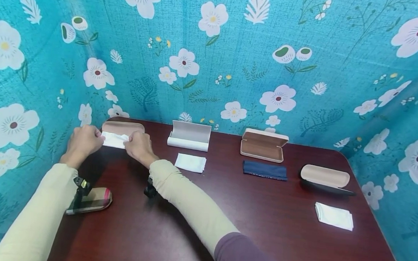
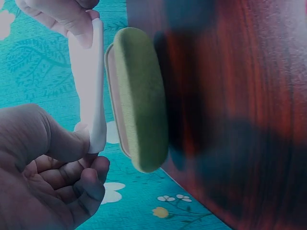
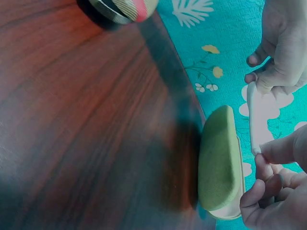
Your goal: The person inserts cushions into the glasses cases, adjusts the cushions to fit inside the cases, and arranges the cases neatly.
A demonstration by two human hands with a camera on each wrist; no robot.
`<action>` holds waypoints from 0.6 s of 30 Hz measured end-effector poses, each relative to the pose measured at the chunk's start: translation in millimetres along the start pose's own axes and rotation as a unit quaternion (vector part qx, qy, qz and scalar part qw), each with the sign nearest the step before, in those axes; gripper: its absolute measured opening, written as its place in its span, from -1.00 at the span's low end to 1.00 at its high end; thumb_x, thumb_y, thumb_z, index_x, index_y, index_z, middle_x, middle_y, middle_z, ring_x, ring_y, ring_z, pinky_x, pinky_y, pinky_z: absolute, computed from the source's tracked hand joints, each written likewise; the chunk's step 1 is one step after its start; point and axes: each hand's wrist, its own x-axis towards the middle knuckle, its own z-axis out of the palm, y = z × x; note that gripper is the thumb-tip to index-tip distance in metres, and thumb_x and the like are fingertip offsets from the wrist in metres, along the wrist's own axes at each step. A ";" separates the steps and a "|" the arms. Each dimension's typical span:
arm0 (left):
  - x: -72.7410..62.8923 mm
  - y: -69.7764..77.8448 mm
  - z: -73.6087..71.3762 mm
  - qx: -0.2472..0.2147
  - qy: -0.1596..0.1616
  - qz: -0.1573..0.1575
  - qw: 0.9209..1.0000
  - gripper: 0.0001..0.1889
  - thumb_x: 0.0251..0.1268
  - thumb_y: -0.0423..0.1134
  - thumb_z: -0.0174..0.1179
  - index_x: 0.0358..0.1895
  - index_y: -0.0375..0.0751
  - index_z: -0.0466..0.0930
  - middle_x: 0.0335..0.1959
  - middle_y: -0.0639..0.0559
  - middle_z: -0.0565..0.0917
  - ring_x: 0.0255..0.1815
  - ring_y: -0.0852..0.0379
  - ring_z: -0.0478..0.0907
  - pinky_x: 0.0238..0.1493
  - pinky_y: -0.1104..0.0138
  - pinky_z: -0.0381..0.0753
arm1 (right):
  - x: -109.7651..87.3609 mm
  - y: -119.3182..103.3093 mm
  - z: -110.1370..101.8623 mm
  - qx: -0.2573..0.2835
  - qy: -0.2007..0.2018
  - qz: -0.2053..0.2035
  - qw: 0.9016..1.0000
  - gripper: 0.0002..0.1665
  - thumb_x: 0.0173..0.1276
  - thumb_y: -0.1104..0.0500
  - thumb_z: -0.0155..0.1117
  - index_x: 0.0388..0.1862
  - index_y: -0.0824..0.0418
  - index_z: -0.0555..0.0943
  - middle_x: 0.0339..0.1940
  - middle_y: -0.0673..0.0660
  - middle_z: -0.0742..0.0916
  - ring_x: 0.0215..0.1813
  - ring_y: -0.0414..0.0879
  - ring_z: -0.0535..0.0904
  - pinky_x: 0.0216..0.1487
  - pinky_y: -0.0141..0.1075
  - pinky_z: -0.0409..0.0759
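A folded white cloth (image 1: 115,140) is stretched between both hands, held up above an open glasses case. My left hand (image 1: 83,143) pinches its left end between thumb and fingers. The other end is pinched by my right hand (image 1: 140,145). Green on the outside and pale pink within, the glasses case (image 2: 144,100) stands on the table just below the cloth, apart from it in the left wrist view. In the head view the hands and cloth hide most of the case, and only its pink lid lining (image 1: 124,127) shows.
Along the back stand a white open case (image 1: 188,144), a brown open case (image 1: 261,151) and a black open case (image 1: 324,176). Before them lie a white cloth (image 1: 190,163), a navy cloth (image 1: 265,170) and another white cloth (image 1: 334,216). A plaid case (image 1: 97,199) lies by the left forearm.
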 end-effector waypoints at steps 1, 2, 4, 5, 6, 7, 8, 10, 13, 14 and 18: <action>1.2 0.7 -0.8 0.002 0.005 0.001 1.000 -0.58 0.39 -0.31 0.15 -0.72 -0.26 0.44 -0.80 -0.02 0.34 -0.70 0.01 0.35 -0.64 0.24 0.27 | 1.7 -0.2 -1.0 0.000 -0.001 0.001 1.000 -0.45 0.36 0.05 0.39 -0.77 0.05 0.36 -0.81 -0.11 0.32 -0.51 -0.21 0.35 -0.41 -0.45 0.36; 2.5 1.3 -1.4 0.003 0.009 0.003 1.000 -0.58 0.39 -0.31 0.15 -0.72 -0.26 0.42 -0.81 -0.02 0.33 -0.70 0.01 0.34 -0.64 0.25 0.27 | 3.6 -0.4 -2.0 -0.001 -0.003 0.000 1.000 -0.44 0.36 0.06 0.38 -0.77 0.05 0.35 -0.80 -0.11 0.32 -0.51 -0.21 0.34 -0.42 -0.46 0.36; 5.3 1.7 -2.4 0.005 0.016 0.006 1.000 -0.57 0.39 -0.31 0.15 -0.73 -0.24 0.40 -0.81 -0.01 0.32 -0.71 0.02 0.33 -0.65 0.25 0.25 | 7.2 -0.6 -3.5 -0.001 -0.004 -0.001 1.000 -0.43 0.36 0.06 0.38 -0.78 0.05 0.33 -0.81 -0.11 0.30 -0.53 -0.22 0.32 -0.45 -0.46 0.35; 6.6 1.5 -2.9 0.006 0.019 0.006 1.000 -0.56 0.38 -0.31 0.14 -0.74 -0.24 0.39 -0.82 0.00 0.31 -0.72 0.02 0.32 -0.66 0.25 0.24 | 9.0 -0.9 -3.9 -0.002 -0.004 -0.001 1.000 -0.42 0.36 0.06 0.38 -0.78 0.04 0.32 -0.81 -0.11 0.30 -0.54 -0.23 0.31 -0.46 -0.46 0.34; 7.9 1.5 -3.6 0.006 0.020 0.006 1.000 -0.56 0.38 -0.31 0.13 -0.74 -0.23 0.37 -0.82 0.00 0.30 -0.72 0.02 0.31 -0.66 0.24 0.23 | 11.1 -1.1 -4.4 -0.004 -0.005 -0.003 1.000 -0.41 0.37 0.06 0.37 -0.79 0.04 0.31 -0.81 -0.12 0.29 -0.55 -0.24 0.30 -0.47 -0.46 0.33; 9.6 1.7 -4.2 0.005 0.023 0.007 1.000 -0.56 0.38 -0.31 0.13 -0.75 -0.23 0.37 -0.82 0.00 0.30 -0.73 0.02 0.31 -0.67 0.24 0.23 | 12.9 -1.3 -5.2 -0.002 -0.006 -0.004 1.000 -0.41 0.37 0.06 0.37 -0.79 0.04 0.30 -0.81 -0.11 0.29 -0.56 -0.24 0.28 -0.49 -0.46 0.32; 11.5 2.0 -4.8 0.005 0.027 0.008 1.000 -0.56 0.38 -0.30 0.13 -0.75 -0.23 0.36 -0.82 0.00 0.30 -0.72 0.02 0.31 -0.67 0.23 0.22 | 14.9 -1.5 -5.9 -0.003 -0.006 -0.007 1.000 -0.39 0.37 0.06 0.36 -0.80 0.04 0.28 -0.82 -0.11 0.28 -0.56 -0.25 0.26 -0.50 -0.46 0.31; 15.2 3.0 -5.7 0.004 0.031 0.010 0.999 -0.56 0.38 -0.30 0.13 -0.74 -0.24 0.38 -0.81 -0.02 0.31 -0.70 0.00 0.32 -0.66 0.22 0.23 | 18.8 -1.7 -8.0 0.000 -0.004 -0.007 1.000 -0.39 0.38 0.06 0.36 -0.80 0.04 0.28 -0.81 -0.10 0.28 -0.56 -0.25 0.25 -0.50 -0.46 0.30; 21.1 5.5 -5.8 0.006 0.033 0.011 0.999 -0.60 0.40 -0.28 0.14 -0.69 -0.28 0.44 -0.77 -0.04 0.36 -0.61 -0.03 0.36 -0.60 0.21 0.26 | 24.1 -1.5 -11.7 0.002 0.002 -0.007 1.000 -0.40 0.38 0.05 0.37 -0.81 0.05 0.32 -0.79 -0.11 0.32 -0.53 -0.25 0.29 -0.48 -0.46 0.31; 22.7 6.3 -5.6 0.006 0.031 0.012 0.999 -0.62 0.40 -0.28 0.15 -0.66 -0.30 0.48 -0.75 -0.06 0.38 -0.57 -0.05 0.38 -0.58 0.20 0.27 | 25.7 -1.3 -12.6 0.002 0.003 -0.006 1.000 -0.41 0.38 0.05 0.37 -0.80 0.04 0.34 -0.78 -0.11 0.34 -0.51 -0.25 0.31 -0.46 -0.46 0.32; 27.5 8.6 -4.4 0.005 0.029 0.010 1.000 -0.72 0.41 -0.28 0.16 -0.47 -0.39 0.60 -0.64 -0.14 0.50 -0.45 -0.11 0.44 -0.50 0.19 0.30 | 31.3 0.9 -13.9 0.006 0.006 0.000 1.000 -0.46 0.38 0.03 0.39 -0.77 0.04 0.40 -0.73 -0.12 0.42 -0.45 -0.23 0.39 -0.41 -0.46 0.36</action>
